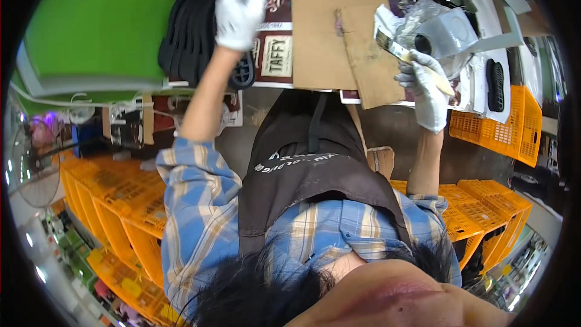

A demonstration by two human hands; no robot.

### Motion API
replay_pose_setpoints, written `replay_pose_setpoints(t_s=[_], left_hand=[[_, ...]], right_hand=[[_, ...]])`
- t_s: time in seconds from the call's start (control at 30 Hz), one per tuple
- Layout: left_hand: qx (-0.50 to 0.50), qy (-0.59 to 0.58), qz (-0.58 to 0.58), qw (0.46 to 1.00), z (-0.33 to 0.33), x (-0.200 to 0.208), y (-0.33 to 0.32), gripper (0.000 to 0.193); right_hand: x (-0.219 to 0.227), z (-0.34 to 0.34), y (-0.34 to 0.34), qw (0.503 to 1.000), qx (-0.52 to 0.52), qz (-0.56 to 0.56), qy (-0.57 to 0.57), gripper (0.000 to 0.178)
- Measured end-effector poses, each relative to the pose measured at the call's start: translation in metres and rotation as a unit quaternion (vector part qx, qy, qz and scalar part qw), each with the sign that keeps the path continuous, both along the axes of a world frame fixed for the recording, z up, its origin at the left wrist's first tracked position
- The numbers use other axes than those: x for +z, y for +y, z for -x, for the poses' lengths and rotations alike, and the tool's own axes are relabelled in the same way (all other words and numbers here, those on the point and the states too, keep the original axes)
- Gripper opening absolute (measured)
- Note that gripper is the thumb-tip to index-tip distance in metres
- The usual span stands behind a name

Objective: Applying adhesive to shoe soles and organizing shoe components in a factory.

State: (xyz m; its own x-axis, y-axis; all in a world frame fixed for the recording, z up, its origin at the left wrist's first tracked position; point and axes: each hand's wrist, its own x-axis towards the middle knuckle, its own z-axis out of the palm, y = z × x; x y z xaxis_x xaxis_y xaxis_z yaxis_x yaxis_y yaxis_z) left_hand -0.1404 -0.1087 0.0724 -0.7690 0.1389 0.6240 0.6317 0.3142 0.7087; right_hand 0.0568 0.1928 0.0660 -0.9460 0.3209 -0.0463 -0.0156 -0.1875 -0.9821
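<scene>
My left hand (241, 12), in a white glove, reaches over the far left of the worktop beside a row of black shoe soles (189, 39). Motion smears its fingers, so their grip is unclear. Below its wrist the end of another black sole (244, 72) pokes out. My right hand (428, 88), gloved too, is closed around a flat brush (396, 49) with a pale handle. The bristles point up and left, near the edge of a brown cardboard sheet (321, 30). A smaller stained cardboard piece (374, 60) lies over that sheet.
A translucent plastic container (451, 31) with crumpled clear film stands beyond my right hand. Farther right lies a black sole (495, 85). A green machine cover (97, 30) borders the left. Orange crates (496, 124) stand at the right, with more orange crates (115, 188) behind at the left.
</scene>
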Motion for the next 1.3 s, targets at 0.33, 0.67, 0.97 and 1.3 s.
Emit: replay_pose_setpoints(t_s=[0.33, 0.67, 0.97, 1.3], left_hand=[[0.328, 0.005, 0.402, 0.855, -0.101, -0.069, -0.049, 0.069], [0.329, 0.004, 0.445, 0.833, -0.088, -0.097, -0.044, 0.07], [0.284, -0.057, 0.531, 0.796, -0.057, -0.088, -0.035, 0.058], [-0.053, -0.33, -0.259, 0.906, -0.083, -0.054, -0.003, 0.037]], right_hand=[[-0.008, -0.003, -0.012, 0.999, -0.034, -0.038, 0.003, 0.027], [0.018, -0.016, 0.042, 0.966, -0.121, -0.23, -0.006, 0.023], [-0.001, 0.038, 0.077, 0.853, -0.166, -0.475, -0.141, 0.028], [-0.038, 0.04, 0.097, 0.911, -0.208, -0.344, -0.099, 0.023]])
